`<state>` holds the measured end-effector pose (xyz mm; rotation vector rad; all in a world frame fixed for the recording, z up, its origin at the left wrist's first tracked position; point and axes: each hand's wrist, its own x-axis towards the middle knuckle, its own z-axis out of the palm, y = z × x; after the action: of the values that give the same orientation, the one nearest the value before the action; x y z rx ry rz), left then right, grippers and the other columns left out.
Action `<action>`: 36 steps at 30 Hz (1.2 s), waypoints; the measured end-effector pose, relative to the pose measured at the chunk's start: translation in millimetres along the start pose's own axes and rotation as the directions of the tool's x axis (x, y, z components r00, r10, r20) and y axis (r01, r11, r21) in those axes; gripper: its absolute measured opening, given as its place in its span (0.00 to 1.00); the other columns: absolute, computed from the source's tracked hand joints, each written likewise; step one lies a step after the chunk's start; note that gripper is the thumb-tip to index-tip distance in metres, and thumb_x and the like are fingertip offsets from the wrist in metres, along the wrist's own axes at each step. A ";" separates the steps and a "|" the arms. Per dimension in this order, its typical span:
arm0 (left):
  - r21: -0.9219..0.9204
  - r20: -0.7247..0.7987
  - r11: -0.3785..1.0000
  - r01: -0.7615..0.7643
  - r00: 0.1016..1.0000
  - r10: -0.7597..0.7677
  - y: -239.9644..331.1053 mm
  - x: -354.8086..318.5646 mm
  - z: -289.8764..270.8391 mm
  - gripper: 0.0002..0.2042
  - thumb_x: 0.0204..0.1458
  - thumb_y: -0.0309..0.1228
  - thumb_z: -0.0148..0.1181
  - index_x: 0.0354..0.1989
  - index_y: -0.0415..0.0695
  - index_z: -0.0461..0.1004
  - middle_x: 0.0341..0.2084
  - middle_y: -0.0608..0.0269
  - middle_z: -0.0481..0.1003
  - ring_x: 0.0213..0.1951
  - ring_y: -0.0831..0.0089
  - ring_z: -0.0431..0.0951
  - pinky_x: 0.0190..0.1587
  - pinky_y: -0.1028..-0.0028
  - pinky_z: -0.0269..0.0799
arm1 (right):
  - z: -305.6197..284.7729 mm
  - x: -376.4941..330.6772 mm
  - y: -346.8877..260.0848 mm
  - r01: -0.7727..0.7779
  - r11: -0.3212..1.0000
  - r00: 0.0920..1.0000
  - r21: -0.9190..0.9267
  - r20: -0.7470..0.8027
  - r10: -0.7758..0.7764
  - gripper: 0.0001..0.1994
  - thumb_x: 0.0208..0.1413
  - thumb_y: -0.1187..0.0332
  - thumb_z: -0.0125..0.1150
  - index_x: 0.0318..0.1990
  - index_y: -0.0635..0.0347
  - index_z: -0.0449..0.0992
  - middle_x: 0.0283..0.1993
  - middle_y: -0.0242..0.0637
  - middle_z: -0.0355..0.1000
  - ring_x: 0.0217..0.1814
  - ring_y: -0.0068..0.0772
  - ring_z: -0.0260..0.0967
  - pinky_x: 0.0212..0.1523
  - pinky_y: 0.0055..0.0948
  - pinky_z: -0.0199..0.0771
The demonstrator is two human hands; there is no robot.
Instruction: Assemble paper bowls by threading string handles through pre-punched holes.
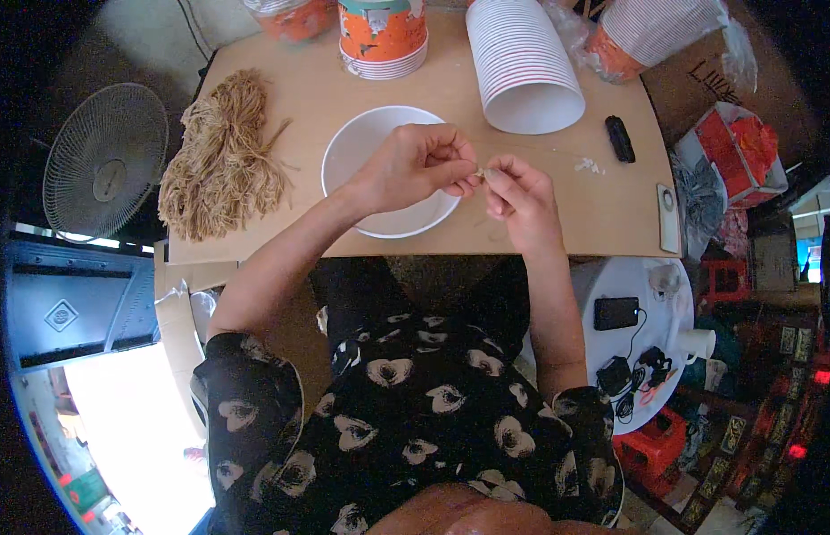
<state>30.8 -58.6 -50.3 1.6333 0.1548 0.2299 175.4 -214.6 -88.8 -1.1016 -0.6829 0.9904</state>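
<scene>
Now, a bundle of tan strings [220, 160] lies at the left of the bench [602, 214]. Over the white bowl [361, 147], the left hand [415, 165] and right hand [522, 196] meet, both pinching something tiny [480, 172], maybe a string end.

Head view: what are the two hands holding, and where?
Left hand and right hand pinch a tiny pale piece between fingertips; its kind cannot be told.

Tan string bundle [220, 160], stacked cups [522, 62], perhaps a lighter [620, 138]
</scene>
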 end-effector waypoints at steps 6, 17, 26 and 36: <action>0.001 -0.020 1.000 -0.016 1.000 0.016 -2.0 -1.1 -1.3 0.06 0.63 0.26 0.54 0.42 0.35 0.70 0.34 0.56 0.79 0.38 0.73 0.81 0.41 0.75 0.80 | 4.4 0.1 -2.8 -0.009 1.000 0.999 0.018 -0.047 0.010 0.09 0.60 0.66 0.62 0.40 0.62 0.76 0.27 0.27 0.70 0.21 0.13 0.59 0.22 0.17 0.56; 0.023 -0.013 0.999 -0.025 1.000 0.025 2.4 -1.6 0.5 0.05 0.63 0.26 0.54 0.40 0.37 0.70 0.33 0.59 0.79 0.38 0.75 0.81 0.41 0.76 0.80 | 6.1 0.8 -2.8 0.010 1.000 0.999 -0.006 -0.032 -0.011 0.08 0.59 0.67 0.63 0.39 0.61 0.75 0.23 0.26 0.66 0.21 0.14 0.58 0.22 0.18 0.55; -0.019 -0.003 0.999 -0.044 0.999 0.043 0.5 -1.7 -0.5 0.05 0.64 0.27 0.54 0.41 0.38 0.70 0.34 0.60 0.79 0.37 0.76 0.80 0.40 0.76 0.79 | 4.1 1.2 -5.5 -0.048 0.998 0.999 0.041 -0.019 0.048 0.07 0.59 0.67 0.62 0.38 0.62 0.75 0.22 0.25 0.64 0.20 0.14 0.56 0.21 0.17 0.54; -0.014 0.030 1.000 -0.021 0.999 0.022 -1.3 0.5 -1.4 0.06 0.64 0.28 0.54 0.41 0.38 0.70 0.34 0.61 0.78 0.37 0.77 0.79 0.42 0.76 0.78 | 6.3 3.3 -9.2 -0.009 1.000 1.000 0.018 -0.014 0.009 0.09 0.59 0.67 0.63 0.39 0.64 0.76 0.28 0.28 0.70 0.21 0.13 0.57 0.21 0.16 0.54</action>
<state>30.9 -57.0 -51.4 1.6243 0.1125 0.2223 174.2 -210.2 -78.1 -1.0962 -0.6569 0.9939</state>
